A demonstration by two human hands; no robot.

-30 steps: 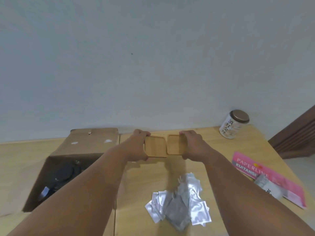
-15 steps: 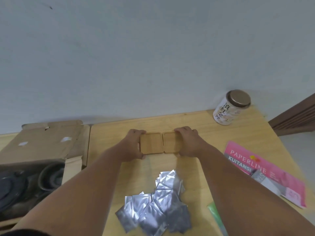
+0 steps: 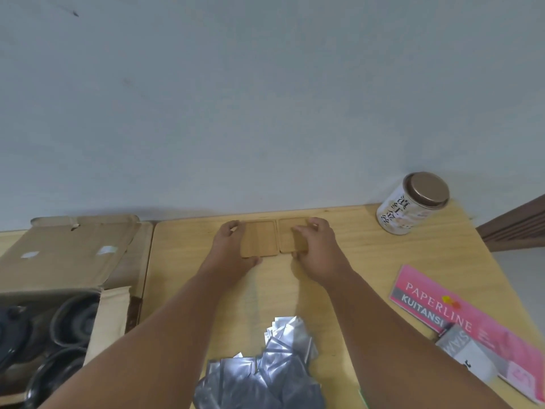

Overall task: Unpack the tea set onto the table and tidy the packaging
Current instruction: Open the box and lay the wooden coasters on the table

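Two wooden coasters (image 3: 261, 239) lie side by side between both hands (image 3: 228, 249).

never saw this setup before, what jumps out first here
Two hands, left hand and right hand, press two wooden coasters side by side at the table's far edge. A heap of foil sachets lies near the camera. An open box of dark teaware sits left.

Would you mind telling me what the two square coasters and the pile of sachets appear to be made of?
The coasters look like bamboo or light wood, matte, with faint straight grain. The sachets look like metallised foil: silvery, creased and reflective.
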